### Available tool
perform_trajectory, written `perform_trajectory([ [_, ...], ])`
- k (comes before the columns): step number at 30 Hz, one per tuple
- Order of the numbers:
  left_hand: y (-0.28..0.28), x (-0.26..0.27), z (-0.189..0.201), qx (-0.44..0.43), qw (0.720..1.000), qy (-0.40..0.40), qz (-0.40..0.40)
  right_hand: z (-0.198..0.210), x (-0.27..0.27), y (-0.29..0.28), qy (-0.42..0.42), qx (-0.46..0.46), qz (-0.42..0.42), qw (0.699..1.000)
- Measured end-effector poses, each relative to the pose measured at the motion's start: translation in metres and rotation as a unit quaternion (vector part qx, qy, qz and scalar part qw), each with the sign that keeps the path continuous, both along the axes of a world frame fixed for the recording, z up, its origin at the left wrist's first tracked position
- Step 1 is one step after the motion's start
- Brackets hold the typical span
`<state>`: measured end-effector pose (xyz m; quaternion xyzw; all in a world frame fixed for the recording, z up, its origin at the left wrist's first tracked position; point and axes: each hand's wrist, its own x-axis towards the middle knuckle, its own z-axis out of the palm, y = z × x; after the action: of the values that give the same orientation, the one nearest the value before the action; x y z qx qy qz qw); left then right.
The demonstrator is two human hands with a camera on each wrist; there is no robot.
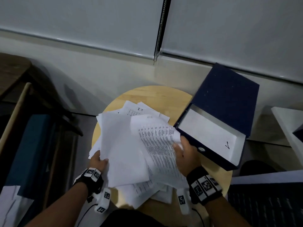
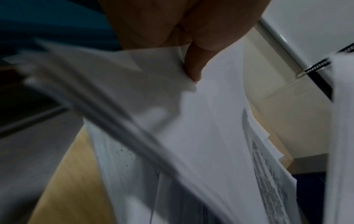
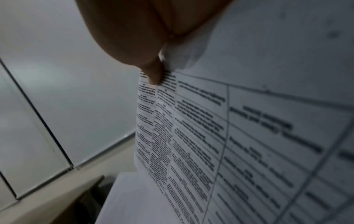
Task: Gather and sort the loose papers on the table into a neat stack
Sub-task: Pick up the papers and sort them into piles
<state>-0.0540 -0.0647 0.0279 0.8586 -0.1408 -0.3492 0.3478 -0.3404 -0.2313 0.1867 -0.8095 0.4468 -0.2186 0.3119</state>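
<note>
A loose pile of white papers covers the round wooden table. My left hand grips the left edge of a blank bundle, thumb on top. My right hand pinches the right edge of a printed table sheet, lifted and curled above the pile. In the right wrist view the thumb presses that printed sheet. More sheets lie fanned out at the far side and under the held ones.
An open dark blue box file with a white inside rests on the table's right side, close to my right hand. A wall and blinds rise behind. Dark furniture stands to the left, a dark seat to the right.
</note>
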Motion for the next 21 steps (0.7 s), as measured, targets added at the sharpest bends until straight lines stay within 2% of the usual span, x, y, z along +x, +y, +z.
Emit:
perform_trajectory([
  [4,-0.001,0.007,0.006,-0.033,0.999,0.019,0.018,0.046,0.009,-0.020,-0.078,-0.011,0.002,0.997],
  [6,-0.001,0.008,0.008,-0.053,0.998,0.032,0.033,0.063,0.015,-0.029,-0.143,0.041,-0.019,0.989],
  [8,-0.004,0.007,0.014,-0.085,0.993,0.060,0.046,0.060,0.023,-0.039,-0.183,0.104,-0.058,0.976],
  [12,-0.018,-0.006,0.040,-0.172,0.977,0.123,0.039,0.024,0.038,-0.043,-0.141,0.204,-0.105,0.963],
  [17,-0.028,-0.018,0.070,-0.270,0.944,0.190,-0.005,0.022,0.055,-0.029,-0.063,0.193,-0.071,0.977],
  [21,-0.027,-0.019,0.077,-0.329,0.910,0.251,-0.005,0.026,0.063,-0.021,-0.067,0.208,-0.067,0.973],
])
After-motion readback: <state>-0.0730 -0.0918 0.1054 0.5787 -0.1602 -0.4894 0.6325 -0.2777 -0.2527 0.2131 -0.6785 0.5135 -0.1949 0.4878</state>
